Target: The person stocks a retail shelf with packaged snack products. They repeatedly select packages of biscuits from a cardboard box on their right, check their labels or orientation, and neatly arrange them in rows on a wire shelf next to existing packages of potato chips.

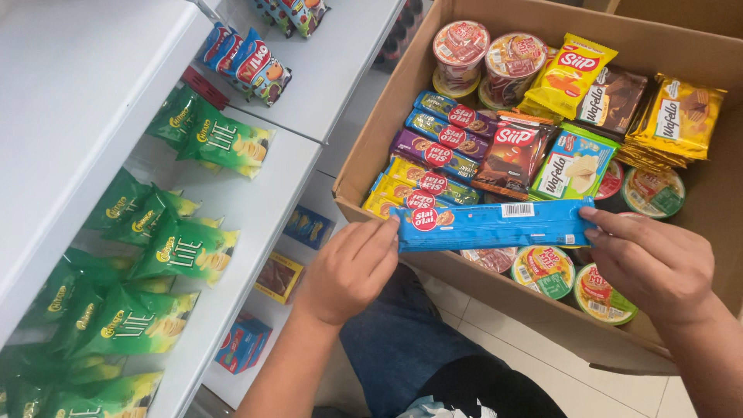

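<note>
White shop shelves (255,209) of green snack bags (186,251) fill the left; a cardboard box (371,147) of assorted snacks fills the upper right. At centre, left hand (348,271) and right hand (654,263) pinch a long blue biscuit packet (491,226) by its ends, seemingly mid-unpacking; shelving it calls for a leftward swing.

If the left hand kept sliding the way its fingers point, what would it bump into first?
The left hand points up and right, gripping the blue biscuit packet. Past it, it would likely meet the cardboard box rim, then the stacked biscuit packets; depth is unclear.
</note>
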